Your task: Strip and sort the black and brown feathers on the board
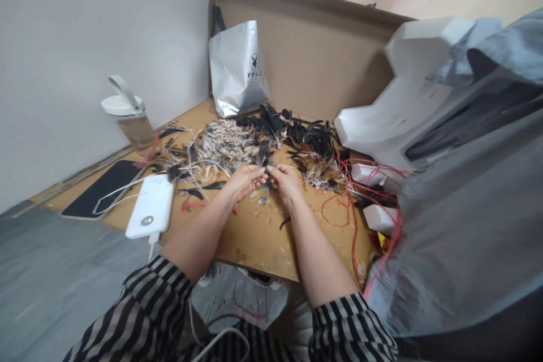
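Note:
Both of my hands meet over the middle of the wooden table. Between my left hand and my right hand, a small dark feather bunch stands with its tips pointing away from me. Thumbs and fingers of both hands pinch at its base. A few grey fluffy bits show just below my fingertips. Behind my hands lies a heap of pale brown-grey feathers. Farther back are black feathers, and to the right sit brown feathers with reddish ends.
At left are a phone, a white power bank with a cable and a lidded cup. A silver bag leans against the cardboard wall. On the right, red strings tangle near white blocks beside grey plastic sheeting.

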The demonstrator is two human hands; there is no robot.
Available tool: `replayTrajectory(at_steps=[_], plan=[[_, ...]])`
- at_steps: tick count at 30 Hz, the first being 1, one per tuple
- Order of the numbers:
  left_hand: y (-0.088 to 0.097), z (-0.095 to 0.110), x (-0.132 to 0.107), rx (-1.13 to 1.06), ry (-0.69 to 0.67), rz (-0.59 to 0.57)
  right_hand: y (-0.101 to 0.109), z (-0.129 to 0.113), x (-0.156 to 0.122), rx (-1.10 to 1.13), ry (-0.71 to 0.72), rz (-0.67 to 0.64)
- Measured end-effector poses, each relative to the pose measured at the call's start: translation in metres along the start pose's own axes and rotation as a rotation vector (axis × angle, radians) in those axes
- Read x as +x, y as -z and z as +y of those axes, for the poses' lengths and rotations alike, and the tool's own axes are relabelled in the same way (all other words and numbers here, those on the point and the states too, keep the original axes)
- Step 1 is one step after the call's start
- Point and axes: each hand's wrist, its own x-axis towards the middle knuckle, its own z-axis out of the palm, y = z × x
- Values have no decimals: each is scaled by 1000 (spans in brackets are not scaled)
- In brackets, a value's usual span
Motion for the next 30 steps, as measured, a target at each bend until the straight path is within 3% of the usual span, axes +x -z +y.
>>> replayTrajectory(at_steps=[9,14,18,22,26,30], plan=[[2,0,-2,131,-5,-68,-1,0,0,4,39,89],[0,2,-4,179,8,-65,-1,1,0,-3,7,69],[1,6,-6,136,1,-67,2,-4,0,55,12,30],[4,12,-6,-11,-23,-92,10,-6,4,83,50,121],[8,16,-7,-148,-21,-188,15,6,11,-107,97,126],[8,19,-10,-245,-34,-252,10,17,8,-589,213,70]])
